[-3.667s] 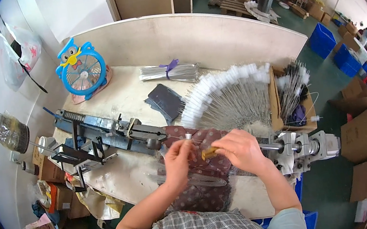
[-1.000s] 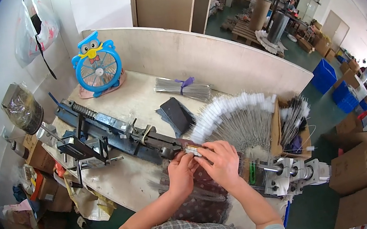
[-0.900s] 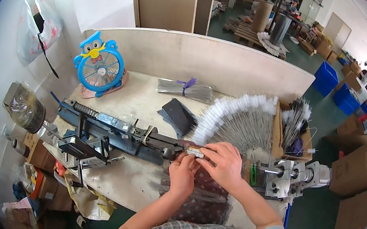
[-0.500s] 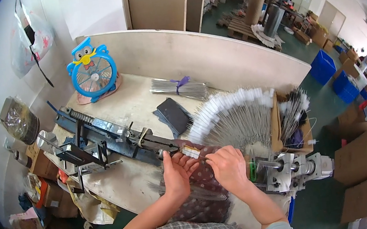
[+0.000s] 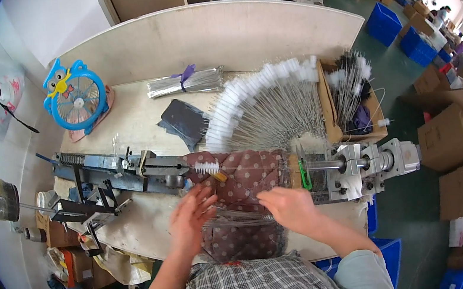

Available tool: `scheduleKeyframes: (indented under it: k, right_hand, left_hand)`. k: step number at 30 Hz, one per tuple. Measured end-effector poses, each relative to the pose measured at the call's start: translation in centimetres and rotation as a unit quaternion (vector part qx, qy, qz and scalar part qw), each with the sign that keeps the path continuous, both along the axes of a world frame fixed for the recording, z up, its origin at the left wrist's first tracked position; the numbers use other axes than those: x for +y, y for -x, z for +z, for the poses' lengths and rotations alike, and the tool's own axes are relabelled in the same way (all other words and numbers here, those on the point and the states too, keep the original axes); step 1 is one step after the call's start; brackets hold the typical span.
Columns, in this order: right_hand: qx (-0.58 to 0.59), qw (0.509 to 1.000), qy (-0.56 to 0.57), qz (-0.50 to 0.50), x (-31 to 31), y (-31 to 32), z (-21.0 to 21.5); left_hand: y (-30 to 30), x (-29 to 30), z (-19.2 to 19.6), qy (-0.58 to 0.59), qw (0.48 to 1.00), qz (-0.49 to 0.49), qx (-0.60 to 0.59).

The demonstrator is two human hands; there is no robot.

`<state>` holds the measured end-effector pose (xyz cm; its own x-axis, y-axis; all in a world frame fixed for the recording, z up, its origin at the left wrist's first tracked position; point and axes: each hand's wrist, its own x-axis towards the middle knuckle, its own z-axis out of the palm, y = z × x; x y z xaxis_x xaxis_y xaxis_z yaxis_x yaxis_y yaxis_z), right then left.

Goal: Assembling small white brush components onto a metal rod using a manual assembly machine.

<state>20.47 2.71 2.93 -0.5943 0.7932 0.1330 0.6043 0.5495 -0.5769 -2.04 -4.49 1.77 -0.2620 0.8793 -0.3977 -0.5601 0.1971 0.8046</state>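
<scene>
White-bristled brush (image 5: 207,168) lies past spread, empty left fingers (image 5: 196,196); curled right fingers (image 5: 273,199) hide any grip.

A blue fan (image 5: 78,101) stands right of a hanging plastic bag (image 5: 10,88).

Two bare hands (image 5: 190,217), apart, are near a white brush (image 5: 207,168) and brown dotted cloth (image 5: 251,178).
</scene>
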Motion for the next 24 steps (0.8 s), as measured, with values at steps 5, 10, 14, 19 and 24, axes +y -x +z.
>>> scheduleKeyframes:
  k: [5, 10, 14, 19, 24]
  right_hand:
    - [-0.123, 0.989, 0.061, 0.059, -1.1, -0.8, -4.8]
    - [-0.137, 0.988, 0.040, 0.066, 0.0, -0.5, -2.4]
    - [-0.127, 0.990, 0.028, 0.045, 0.2, -0.9, -1.5]
    - [-0.146, 0.987, 0.063, -0.003, 0.1, -1.2, -0.8]
    - [-0.160, 0.984, 0.079, 0.016, 0.3, -1.7, -1.2]
  left_hand:
    - [10.8, -5.6, -5.1, 0.023, 0.957, 0.288, -0.035]
    - [27.3, -17.1, -11.7, 0.033, 0.869, 0.494, 0.012]
    - [29.7, -17.7, -9.3, 0.118, 0.833, 0.535, 0.078]
    - [24.8, -15.3, -12.0, 0.020, 0.847, 0.530, 0.035]
    - [11.9, -8.2, -12.2, -0.028, 0.956, 0.240, -0.165]
